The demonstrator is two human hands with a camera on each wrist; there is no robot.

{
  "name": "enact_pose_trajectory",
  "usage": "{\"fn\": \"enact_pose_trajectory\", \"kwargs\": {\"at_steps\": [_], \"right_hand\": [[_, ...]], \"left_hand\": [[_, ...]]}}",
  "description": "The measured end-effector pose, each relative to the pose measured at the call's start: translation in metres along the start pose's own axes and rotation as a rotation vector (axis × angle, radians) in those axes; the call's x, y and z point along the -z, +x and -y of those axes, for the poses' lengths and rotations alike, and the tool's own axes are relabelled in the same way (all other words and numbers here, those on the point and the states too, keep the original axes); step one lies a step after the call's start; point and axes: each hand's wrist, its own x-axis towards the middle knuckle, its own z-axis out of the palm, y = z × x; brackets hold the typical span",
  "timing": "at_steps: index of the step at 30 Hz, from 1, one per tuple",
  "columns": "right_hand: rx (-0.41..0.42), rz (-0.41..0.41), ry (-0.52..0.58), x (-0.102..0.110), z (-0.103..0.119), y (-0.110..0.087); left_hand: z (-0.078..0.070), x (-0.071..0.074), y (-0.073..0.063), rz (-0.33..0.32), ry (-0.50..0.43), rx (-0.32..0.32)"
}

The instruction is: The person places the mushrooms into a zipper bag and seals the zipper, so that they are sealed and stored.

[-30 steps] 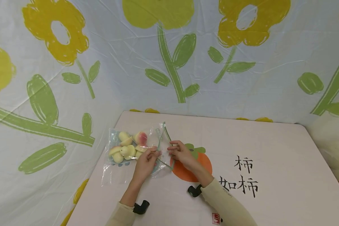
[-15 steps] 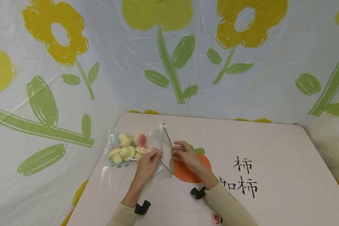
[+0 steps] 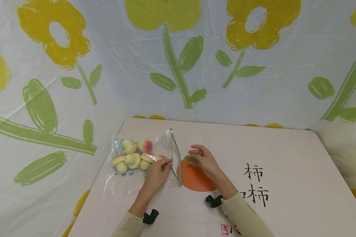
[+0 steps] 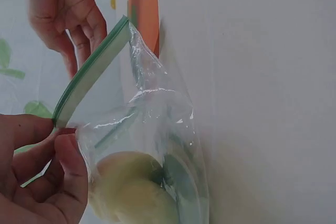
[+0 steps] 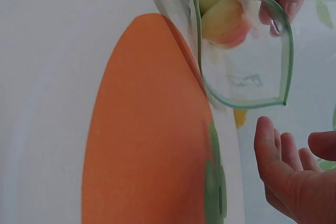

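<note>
A clear zip bag [image 3: 165, 140] with a green zip strip [image 4: 100, 51] lies on the left of the table. Inside are several pale yellow pieces [image 3: 133, 160], mushroom-like in shape, some blushed pink. My left hand [image 3: 155, 177] pinches the near lip of the bag's mouth between thumb and fingers. In the right wrist view the bag's mouth [image 5: 287, 56] gapes wide, with its rim bowed out. My right hand [image 3: 207, 164] hovers to the right of the mouth, apart from it, fingers loosely bent around nothing.
The pale tabletop [image 3: 296, 158] bears a printed orange persimmon [image 3: 195, 179] and black characters [image 3: 256, 192]. A flower-patterned cloth [image 3: 130, 65] hangs behind and to the left. A black elbow-shaped piece [image 3: 151, 217] sits at my left wrist, another [image 3: 213, 201] at the right.
My right hand has let go of the bag's lip and drawn away to the right. The left hand keeps its pinch and has shifted slightly right. The bag stays put.
</note>
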Motion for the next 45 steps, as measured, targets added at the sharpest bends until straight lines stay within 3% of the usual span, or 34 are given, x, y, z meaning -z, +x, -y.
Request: {"fn": "enact_pose_trajectory", "kwargs": {"at_steps": [6, 16, 19, 26, 29, 33, 37, 40, 45], "right_hand": [[-0.006, -0.007, 0.005, 0.004, 0.000, 0.002], [-0.004, -0.010, 0.016, 0.006, 0.002, 0.003], [-0.002, -0.013, 0.024, 0.007, 0.002, 0.005], [-0.009, -0.018, 0.033, 0.007, 0.000, 0.007], [-0.010, -0.015, 0.029, 0.006, -0.001, 0.008], [-0.006, -0.012, 0.026, 0.004, 0.000, 0.008], [0.003, -0.020, 0.022, 0.005, 0.001, 0.009], [0.005, -0.027, 0.024, 0.005, 0.001, 0.011], [-0.002, -0.031, 0.019, 0.005, 0.002, 0.013]], "left_hand": [[-0.004, -0.006, 0.004, 0.029, 0.171, -0.063], [-0.007, -0.022, 0.004, 0.150, 0.449, -0.168], [-0.009, -0.026, 0.003, 0.129, 0.532, -0.220], [-0.006, -0.041, 0.003, -0.009, 0.764, -0.390], [-0.003, -0.046, 0.003, -0.028, 0.832, -0.433], [-0.003, -0.045, 0.003, 0.032, 0.791, -0.379], [-0.010, -0.034, 0.006, 0.139, 0.617, -0.238], [-0.016, -0.021, 0.011, 0.179, 0.511, -0.156], [-0.022, 0.004, 0.024, 0.193, 0.400, -0.135]]}}
